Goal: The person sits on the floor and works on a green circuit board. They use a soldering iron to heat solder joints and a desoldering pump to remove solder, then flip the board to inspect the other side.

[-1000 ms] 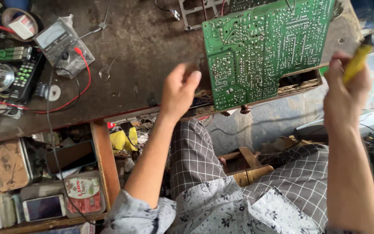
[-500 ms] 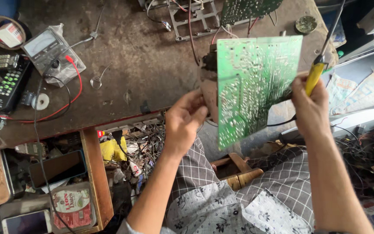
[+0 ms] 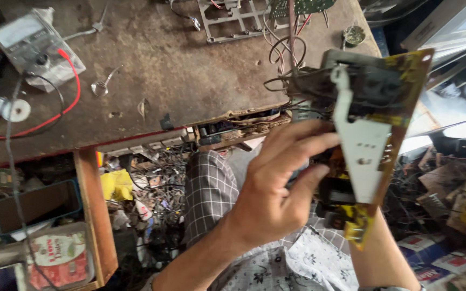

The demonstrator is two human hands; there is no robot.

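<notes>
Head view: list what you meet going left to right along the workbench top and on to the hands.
Multimeter → red test lead → small wire spring → metal frame → left hand → circuit board. The right hand is hidden behind the board.

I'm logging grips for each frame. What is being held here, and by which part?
A circuit board, component side to the camera. The left hand grips its left edge, fingers among the parts. The right hand is hidden behind the board; its hold cannot be told.

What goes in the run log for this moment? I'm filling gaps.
left hand: grips circuit board | board: upright, component side showing | right hand: behind board, hidden | bench: multimeter
</notes>
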